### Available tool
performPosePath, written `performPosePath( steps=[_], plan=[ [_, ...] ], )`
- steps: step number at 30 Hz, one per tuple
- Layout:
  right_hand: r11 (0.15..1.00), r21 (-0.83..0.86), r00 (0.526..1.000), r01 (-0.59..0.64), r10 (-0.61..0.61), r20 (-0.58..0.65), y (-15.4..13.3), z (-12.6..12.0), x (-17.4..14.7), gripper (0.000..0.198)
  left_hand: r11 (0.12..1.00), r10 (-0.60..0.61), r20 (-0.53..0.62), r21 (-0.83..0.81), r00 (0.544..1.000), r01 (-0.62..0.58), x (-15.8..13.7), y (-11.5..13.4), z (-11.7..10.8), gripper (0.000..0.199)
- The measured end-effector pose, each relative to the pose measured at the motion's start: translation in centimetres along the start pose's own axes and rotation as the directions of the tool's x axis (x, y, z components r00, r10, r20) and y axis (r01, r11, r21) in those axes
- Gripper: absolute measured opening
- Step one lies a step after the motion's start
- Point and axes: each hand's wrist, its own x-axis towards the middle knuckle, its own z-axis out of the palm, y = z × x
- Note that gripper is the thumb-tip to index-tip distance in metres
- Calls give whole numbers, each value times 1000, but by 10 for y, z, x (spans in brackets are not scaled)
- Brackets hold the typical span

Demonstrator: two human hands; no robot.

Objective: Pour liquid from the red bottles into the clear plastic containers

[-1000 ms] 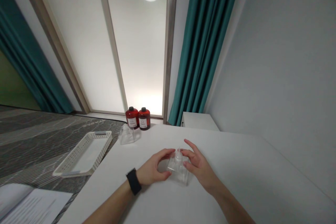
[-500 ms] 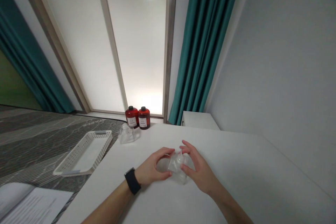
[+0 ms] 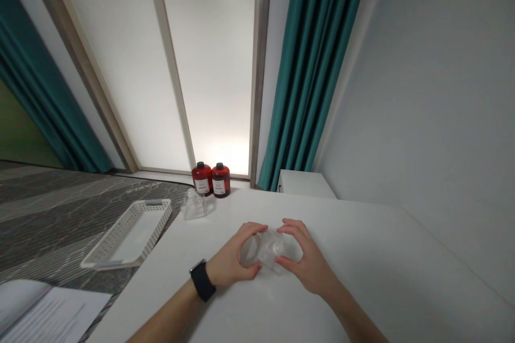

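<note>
A crumpled clear plastic bag (image 3: 269, 246) lies on the white table between my hands, with a small rounded clear shape showing at its right part. What is inside the bag, if anything, I cannot make out. My left hand (image 3: 237, 254), with a black watch (image 3: 203, 280) on the wrist, curves round the bag's left side, thumb and fingertips at its edges. From the right, my right hand (image 3: 303, 257) curls in, its thumb and fingertips at the rounded part.
Two red-brown bottles (image 3: 220, 181) with black caps and white labels stand at the table's far edge. Beside them sits another clear plastic bundle (image 3: 195, 206). Left of the white table (image 3: 362, 268) are a white perforated basket (image 3: 96, 249) and open printed pages (image 3: 52, 316).
My right hand's fingers have come down a little and curled round the bag. The bag looks flatter and more spread between my hands. My left hand has hardly moved.
</note>
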Motion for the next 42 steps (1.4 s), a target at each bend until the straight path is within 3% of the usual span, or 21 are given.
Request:
performPosePath(
  steps=[6, 13, 17, 21, 25, 27, 30, 32, 35, 42],
  plan=[
    [998, -38, 994, 54, -58, -97, 7, 3, 0, 32, 1000, -3, 15, -25, 1000, 3, 0, -2, 2, 70],
    [988, -128, 921, 89, -130, -367, 5, 25, -3, 20, 997, -31, -195, 69, 980, 46, 1, 1, 13, 67],
    [983, -165, 882, 75, -143, -450, -6, 33, -6, 13, 999, -46, -244, -2, 969, 47, 1, 1, 22, 65],
    [994, -68, 930, 82, -101, -354, -13, 27, -8, 5, 968, -104, -166, -242, 981, 62, 0, -4, 22, 57],
    [980, 198, 995, -31, 49, -86, -14, 17, -5, 29, 896, -100, -22, -437, 995, 81, 0, -10, 14, 61],
    [951, 298, 996, -81, 71, 44, -16, 12, -3, 32, 852, -70, 53, -516, 996, 87, 0, -12, 12, 62],
    [910, 389, 985, -143, 93, 143, -20, 6, 0, 35, 794, -31, 115, -601, 993, 95, 0, -11, 13, 61],
    [893, 414, 976, -176, 103, 193, -22, 2, 1, 35, 788, -25, 129, -608, 991, 99, 0, -10, 14, 61],
    [900, 402, 972, -168, 82, 221, -21, -1, 1, 35, 847, -50, 108, -522, 993, 100, -2, -9, 14, 63],
    [963, 262, 996, -61, 41, 83, -5, 6, -3, 29, 954, -120, 16, -274, 993, 120, -2, -5, 12, 65]
  ],
)
